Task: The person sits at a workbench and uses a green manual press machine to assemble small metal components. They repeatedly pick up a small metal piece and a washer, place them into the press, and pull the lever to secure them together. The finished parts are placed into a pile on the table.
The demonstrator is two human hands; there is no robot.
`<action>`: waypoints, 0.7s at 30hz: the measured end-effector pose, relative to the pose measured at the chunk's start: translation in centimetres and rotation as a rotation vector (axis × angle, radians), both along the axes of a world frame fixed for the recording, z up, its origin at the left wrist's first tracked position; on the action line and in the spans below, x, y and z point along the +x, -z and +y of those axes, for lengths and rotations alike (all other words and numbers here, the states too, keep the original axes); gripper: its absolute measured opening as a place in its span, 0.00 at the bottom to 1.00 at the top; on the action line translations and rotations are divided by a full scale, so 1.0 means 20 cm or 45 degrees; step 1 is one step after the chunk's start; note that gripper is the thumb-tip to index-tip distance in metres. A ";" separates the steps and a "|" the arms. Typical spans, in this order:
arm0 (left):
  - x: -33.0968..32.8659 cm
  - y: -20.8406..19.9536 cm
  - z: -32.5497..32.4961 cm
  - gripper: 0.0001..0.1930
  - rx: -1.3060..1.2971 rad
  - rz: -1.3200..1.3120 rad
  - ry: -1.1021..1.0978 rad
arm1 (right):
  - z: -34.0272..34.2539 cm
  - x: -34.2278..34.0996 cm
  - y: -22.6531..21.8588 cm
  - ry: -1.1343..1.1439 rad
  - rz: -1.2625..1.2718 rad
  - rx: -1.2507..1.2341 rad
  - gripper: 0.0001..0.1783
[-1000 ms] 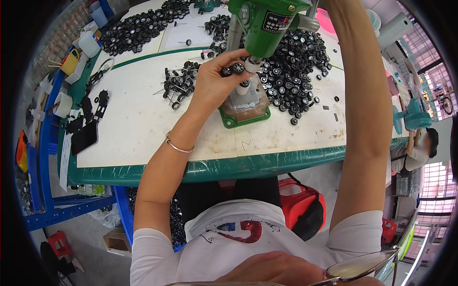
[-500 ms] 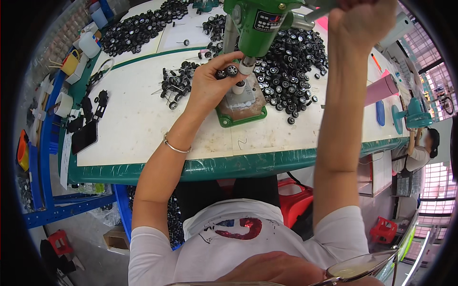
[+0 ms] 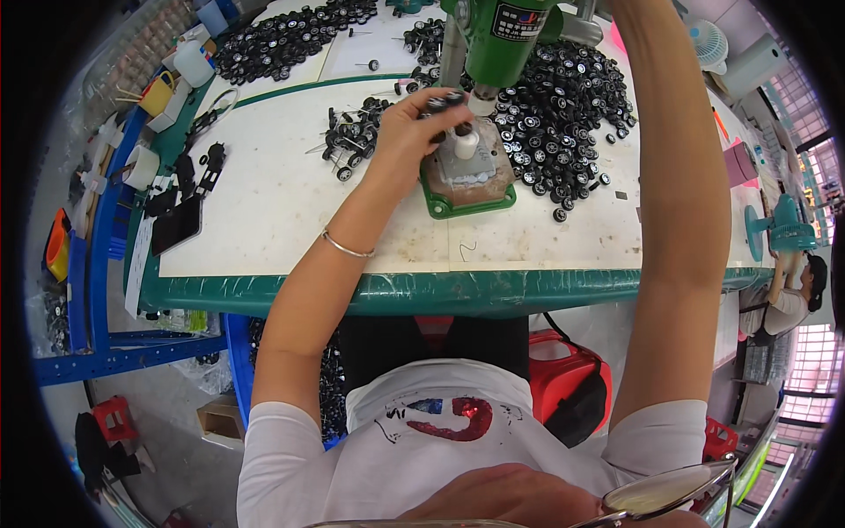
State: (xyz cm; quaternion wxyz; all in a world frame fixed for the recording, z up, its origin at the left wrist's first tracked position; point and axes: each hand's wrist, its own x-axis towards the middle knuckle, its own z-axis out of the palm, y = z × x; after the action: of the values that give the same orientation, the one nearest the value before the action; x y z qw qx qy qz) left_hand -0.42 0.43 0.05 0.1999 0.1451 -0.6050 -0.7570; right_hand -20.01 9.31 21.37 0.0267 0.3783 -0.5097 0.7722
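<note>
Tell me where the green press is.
In the head view, the green press stands at upper centre, right of the left hand, beside the large wheel pile.

Upper body: a white shirt (image 3: 352,480) with short, loose sleeves (image 3: 280,444), its hem creased at the waist, the chest bearing a print (image 3: 466,424) made up of a curved, glittering red band, a small blue patch beside it, and thin black strokes and specks at either side. Lower body: black trousers (image 3: 378,350), seen directly below the near edge of the bench (image 3: 405,292). Accessories: one slim, plain, silver-coloured bangle (image 3: 348,251) on the forearm behind the left hand (image 3: 403,145), and glasses (image 3: 660,495) with a thin metal rim and clear lens, partly in view.
</note>
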 end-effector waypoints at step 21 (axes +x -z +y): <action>0.21 0.06 -0.16 0.08 -1.111 -0.634 0.063 | 0.79 0.47 0.95 0.237 0.453 1.265 0.09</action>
State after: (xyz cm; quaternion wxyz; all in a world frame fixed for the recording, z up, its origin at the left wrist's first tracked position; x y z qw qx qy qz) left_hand 3.84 -2.86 -1.17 0.0733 0.2098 -0.8977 -0.3805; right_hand -10.53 25.10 2.47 -0.0012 0.4237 -0.8329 0.3561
